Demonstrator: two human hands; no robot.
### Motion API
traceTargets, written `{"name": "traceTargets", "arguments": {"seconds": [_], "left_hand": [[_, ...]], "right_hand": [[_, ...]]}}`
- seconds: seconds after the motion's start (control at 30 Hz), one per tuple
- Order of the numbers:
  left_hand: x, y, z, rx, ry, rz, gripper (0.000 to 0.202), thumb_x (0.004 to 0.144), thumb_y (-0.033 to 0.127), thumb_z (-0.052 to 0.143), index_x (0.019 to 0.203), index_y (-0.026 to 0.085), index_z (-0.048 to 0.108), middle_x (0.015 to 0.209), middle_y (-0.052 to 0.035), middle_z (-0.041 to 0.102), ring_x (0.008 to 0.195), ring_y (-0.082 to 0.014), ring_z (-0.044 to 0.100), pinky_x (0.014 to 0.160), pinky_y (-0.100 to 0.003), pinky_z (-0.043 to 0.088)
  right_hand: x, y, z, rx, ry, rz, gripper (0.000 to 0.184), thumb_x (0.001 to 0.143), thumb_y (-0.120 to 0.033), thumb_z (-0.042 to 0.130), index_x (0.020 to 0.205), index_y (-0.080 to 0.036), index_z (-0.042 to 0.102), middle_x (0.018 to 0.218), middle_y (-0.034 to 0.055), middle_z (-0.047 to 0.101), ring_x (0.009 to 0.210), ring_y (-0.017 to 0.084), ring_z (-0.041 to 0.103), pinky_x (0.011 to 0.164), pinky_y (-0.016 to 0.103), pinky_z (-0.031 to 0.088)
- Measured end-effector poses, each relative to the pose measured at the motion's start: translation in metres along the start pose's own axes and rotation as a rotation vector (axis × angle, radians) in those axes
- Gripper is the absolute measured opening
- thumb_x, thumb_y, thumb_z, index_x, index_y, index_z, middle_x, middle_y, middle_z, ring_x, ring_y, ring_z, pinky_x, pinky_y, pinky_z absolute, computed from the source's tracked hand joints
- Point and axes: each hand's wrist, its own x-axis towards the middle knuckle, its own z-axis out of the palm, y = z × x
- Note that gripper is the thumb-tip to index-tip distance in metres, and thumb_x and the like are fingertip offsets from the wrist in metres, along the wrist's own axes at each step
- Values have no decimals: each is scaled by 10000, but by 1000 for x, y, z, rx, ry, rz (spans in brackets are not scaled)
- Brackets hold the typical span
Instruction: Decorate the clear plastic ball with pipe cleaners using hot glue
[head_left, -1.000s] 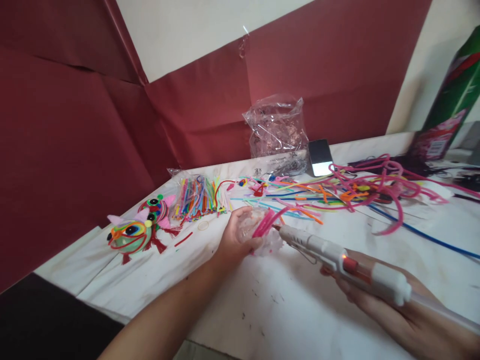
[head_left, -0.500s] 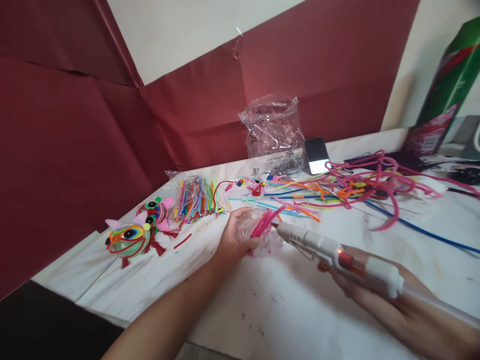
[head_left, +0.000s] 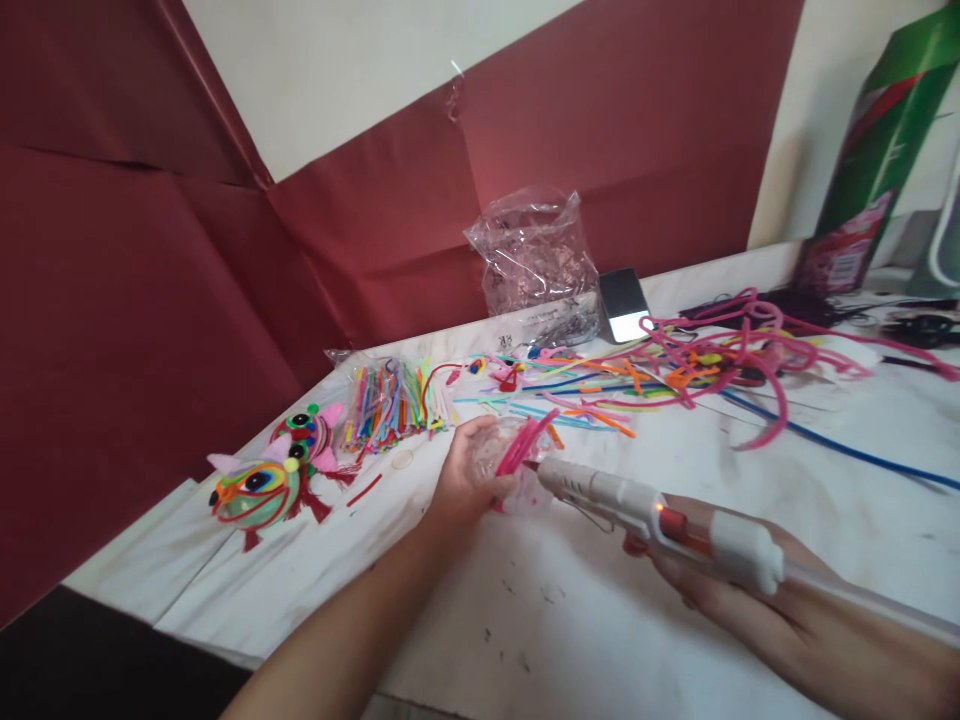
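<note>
My left hand (head_left: 463,478) is closed around a clear plastic ball (head_left: 501,455) with a bent pink pipe cleaner (head_left: 523,442) lying against it, held just above the white table (head_left: 570,620). My right hand (head_left: 757,600) grips a white hot glue gun (head_left: 660,515) with an orange lit spot on its body. The gun's nozzle tip touches the pink pipe cleaner on the ball. A glue stick sticks out of the gun's back toward the lower right.
Two finished colourful fish-like balls (head_left: 259,485) sit at the table's left. A bag of short coloured sticks (head_left: 386,400), loose pipe cleaners (head_left: 697,365), a clear plastic bag (head_left: 536,260), a phone (head_left: 622,305) and a green box (head_left: 874,150) stand farther back. Red paper covers the wall.
The glue gun's tip has moved a little left onto the pink pipe cleaner. The view has shifted slightly right and up; my left hand keeps its hold.
</note>
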Motion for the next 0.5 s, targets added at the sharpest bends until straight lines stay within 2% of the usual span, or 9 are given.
{"name": "traceTargets", "arguments": {"seconds": [0.1,0.27,0.43,0.5], "left_hand": [[-1,2,0,10,6,-6,646,550,260,782,1135,255,509,1148,-40,561,1109,-265,500,924,-362,405],[0,1,0,-8,24,-3,663,525,312,800,1123,239,522,1149,-51,555,1095,-272,505,904,-361,417],[1,-2,-1,-37,9,-2,671,523,281,796,1130,243,512,1138,-47,564,1088,-264,514,899,-352,421],[1,-3,-2,-22,2,3,672,532,272,787,1141,241,504,1155,-53,558,1102,-271,508,912,-365,419]], "right_hand": [[1,0,-7,-45,-85,-9,231,828,-338,449,779,-256,659,788,20,743,696,234,701,476,274,551],[1,3,-9,-72,-72,-21,237,823,-343,462,838,-268,686,771,6,747,637,226,696,463,275,548],[5,3,-7,-107,5,-44,255,831,-343,441,848,-250,678,810,21,756,683,219,704,508,262,561],[5,1,-8,-121,70,-33,238,805,-368,473,783,-262,684,763,7,753,650,211,701,495,252,559]]}}
